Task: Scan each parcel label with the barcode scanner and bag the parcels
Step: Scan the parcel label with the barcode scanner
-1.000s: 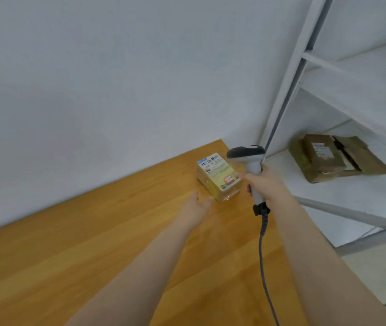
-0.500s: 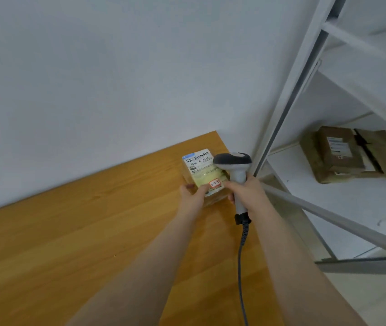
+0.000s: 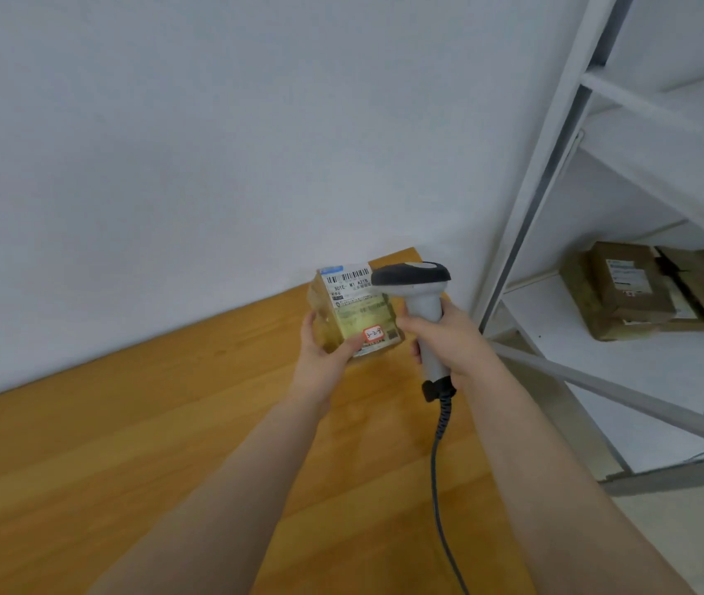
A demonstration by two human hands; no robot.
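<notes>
A small yellowish parcel [image 3: 352, 313], wrapped in clear tape, has a white barcode label and a red-edged sticker on top. My left hand [image 3: 324, 354] grips it from the left and below, holding it tilted above the far right corner of the wooden table [image 3: 126, 444]. My right hand [image 3: 449, 341] grips the handle of a grey-and-black barcode scanner [image 3: 416, 294]. The scanner's head sits right beside the label's right edge and hides part of it. A coiled cable [image 3: 438, 465] hangs from the handle toward me.
A white metal shelf rack [image 3: 565, 173] stands right of the table, with a slanted brace [image 3: 620, 401] low down. Several brown cardboard parcels [image 3: 638, 289] lie on a shelf of the rack. A plain white wall lies behind the table.
My left hand reached the parcel, took hold of it and lifted it off the table, tilted toward me. The scanner in my right hand moved close beside the label.
</notes>
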